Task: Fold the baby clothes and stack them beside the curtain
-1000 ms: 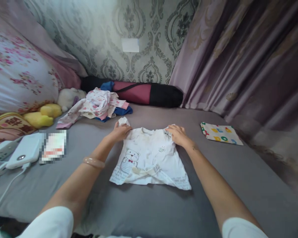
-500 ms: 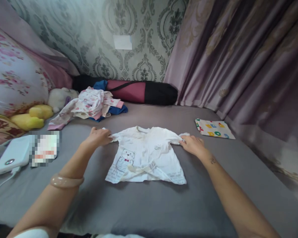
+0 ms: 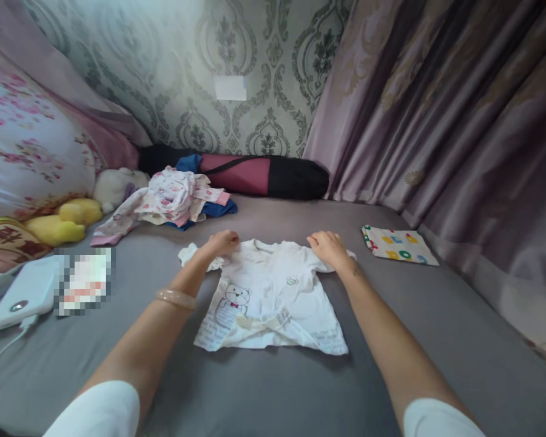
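Observation:
A small white baby shirt (image 3: 268, 291) lies spread on the grey bed sheet, neck end away from me. It has a bear print at lower left and ties crossing near the hem. My left hand (image 3: 222, 244) is by its left shoulder, fingers curled, with the rumpled left cuff lying beyond the wrist. At the right shoulder is my right hand (image 3: 328, 247), its fingers also bent and drawn together over the upper sleeve. The fingertips of both hands are hidden, so whether they pinch cloth cannot be made out.
Behind lie a heap of children's clothes (image 3: 173, 197) and a long maroon and black bag (image 3: 241, 176). A folded patterned cloth (image 3: 400, 246) rests at right. To the left are a white power bank (image 3: 27, 294) with a cable, yellow plush toy (image 3: 64, 224) and floral pillow (image 3: 31, 145).
Both hands have left the sleeve ends and moved inward and away from me to the shoulders. The shirt stays spread out, its left cuff now loose on the sheet.

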`<action>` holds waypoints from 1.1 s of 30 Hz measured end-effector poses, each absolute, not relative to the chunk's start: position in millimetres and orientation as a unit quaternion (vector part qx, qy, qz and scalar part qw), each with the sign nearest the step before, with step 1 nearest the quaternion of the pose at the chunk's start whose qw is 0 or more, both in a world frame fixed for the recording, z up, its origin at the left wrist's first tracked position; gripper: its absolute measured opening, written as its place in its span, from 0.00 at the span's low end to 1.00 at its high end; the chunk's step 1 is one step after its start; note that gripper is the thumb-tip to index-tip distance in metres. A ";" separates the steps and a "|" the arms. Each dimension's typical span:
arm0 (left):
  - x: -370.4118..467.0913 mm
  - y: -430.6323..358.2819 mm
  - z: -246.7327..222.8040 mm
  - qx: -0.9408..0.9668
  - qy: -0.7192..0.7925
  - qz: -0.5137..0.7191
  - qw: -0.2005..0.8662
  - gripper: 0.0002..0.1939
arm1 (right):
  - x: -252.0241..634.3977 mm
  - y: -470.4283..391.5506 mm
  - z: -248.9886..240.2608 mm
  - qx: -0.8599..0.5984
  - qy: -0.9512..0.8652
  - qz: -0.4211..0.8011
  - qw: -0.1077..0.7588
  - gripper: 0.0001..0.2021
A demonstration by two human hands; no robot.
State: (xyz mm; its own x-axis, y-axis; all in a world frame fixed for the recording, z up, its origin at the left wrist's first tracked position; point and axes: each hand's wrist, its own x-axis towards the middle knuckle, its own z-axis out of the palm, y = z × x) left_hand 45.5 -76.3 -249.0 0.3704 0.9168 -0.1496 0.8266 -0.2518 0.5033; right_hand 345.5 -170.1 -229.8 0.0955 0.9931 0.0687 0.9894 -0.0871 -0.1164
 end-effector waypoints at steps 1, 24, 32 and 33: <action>48.8 -74.7 -252.3 0.778 0.554 0.095 0.280 0.10 | 344.0 -161.4 -234.2 -0.730 -0.675 0.067 0.085 0.16; 19.6 -90.9 -227.8 0.771 0.415 0.157 0.458 0.23 | 352.1 -176.1 -226.5 -0.581 -0.668 0.391 0.252 0.21; 19.3 -104.1 -202.2 0.774 0.419 0.180 0.440 0.24 | 351.7 -199.4 -204.0 -0.592 -0.646 0.326 0.354 0.14; 20.2 -105.8 -197.3 0.777 0.417 0.186 0.433 0.23 | 352.2 -201.4 -199.8 -0.595 -0.645 0.314 0.363 0.13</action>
